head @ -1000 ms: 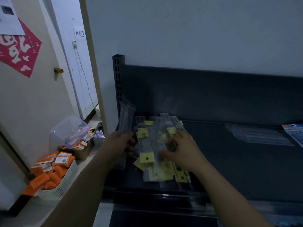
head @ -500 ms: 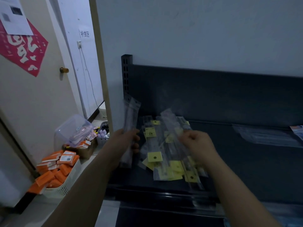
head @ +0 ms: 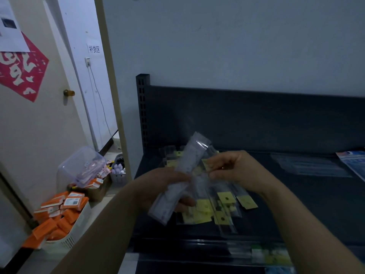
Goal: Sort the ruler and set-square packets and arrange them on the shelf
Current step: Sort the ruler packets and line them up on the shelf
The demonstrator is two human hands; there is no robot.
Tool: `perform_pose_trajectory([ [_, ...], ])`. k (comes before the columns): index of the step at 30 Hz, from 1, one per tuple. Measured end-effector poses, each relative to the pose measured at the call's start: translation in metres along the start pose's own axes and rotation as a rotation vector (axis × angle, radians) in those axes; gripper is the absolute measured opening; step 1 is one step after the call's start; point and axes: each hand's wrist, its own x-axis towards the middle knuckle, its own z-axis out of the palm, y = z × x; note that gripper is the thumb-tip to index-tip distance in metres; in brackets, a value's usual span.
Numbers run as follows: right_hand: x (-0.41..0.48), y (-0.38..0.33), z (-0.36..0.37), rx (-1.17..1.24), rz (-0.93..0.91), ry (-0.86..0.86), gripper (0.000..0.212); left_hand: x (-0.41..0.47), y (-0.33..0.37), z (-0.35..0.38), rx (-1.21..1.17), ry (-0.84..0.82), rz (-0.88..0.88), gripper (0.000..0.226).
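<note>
My left hand point(head: 158, 186) grips a clear ruler packet point(head: 183, 178), held slanted above the dark shelf point(head: 296, 204). My right hand point(head: 235, 171) pinches another clear packet point(head: 205, 186) right beside it, fingers curled. Under both hands lies a loose pile of packets with yellow header cards point(head: 213, 208) on the left part of the shelf. Flat clear packets point(head: 308, 165) lie further right on the shelf, next to a blue-printed packet point(head: 353, 163) at the right edge.
A white basket of orange boxes point(head: 59, 214) stands on the floor at the left, with a clear plastic tub point(head: 81, 167) behind it. The shelf's perforated upright point(head: 142, 115) rises at the back left. More packets point(head: 270, 254) sit on a lower shelf.
My right hand lifted off the pile with a packet and came toward my left hand. The left hand's packet tilted and moved right, so both hands now meet over the pile.
</note>
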Motion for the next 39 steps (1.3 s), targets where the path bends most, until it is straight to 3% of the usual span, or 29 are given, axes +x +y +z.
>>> perform_pose_trajectory([
  [3, 0.004, 0.018, 0.005, -0.039, -0.011, 0.243, 0.033, 0.001, -0.003, 0.000, -0.031, 0.016, 0.114, 0.020],
  [5, 0.003, 0.031, 0.010, -0.130, 0.008, 0.164, 0.030, 0.001, -0.002, -0.004, -0.125, 0.086, 0.156, 0.017],
  [7, 0.001, 0.044, 0.015, -0.302, 0.066, -0.028, 0.038, 0.001, 0.000, -0.007, -0.197, 0.137, 0.174, 0.019],
  [9, 0.000, 0.052, 0.016, -0.462, 0.114, -0.096, 0.046, 0.003, 0.001, -0.009, -0.224, 0.173, 0.170, 0.026],
  [14, -0.005, 0.063, 0.000, -0.531, 0.207, 0.006, 0.043, 0.010, 0.001, -0.012, -0.182, 0.277, 0.131, 0.032],
  [18, -0.007, 0.067, -0.003, -0.506, 0.146, 0.110, 0.034, 0.017, -0.001, -0.008, -0.241, 0.313, 0.168, 0.030],
  [22, -0.005, 0.068, 0.006, -0.386, 0.105, 0.114, 0.051, 0.019, 0.002, -0.005, -0.330, 0.272, 0.176, 0.024],
  [26, -0.006, 0.061, 0.011, -0.462, 0.131, 0.087, 0.072, 0.021, 0.002, -0.005, -0.362, 0.256, 0.191, 0.025],
  [32, -0.009, 0.053, 0.011, -0.672, 0.033, 0.103, 0.025, 0.017, 0.000, -0.003, -0.363, 0.259, 0.186, 0.026],
  [39, -0.003, 0.047, 0.017, -0.745, 0.157, 0.142, 0.038, 0.014, -0.005, -0.004, -0.350, 0.261, 0.185, 0.025],
])
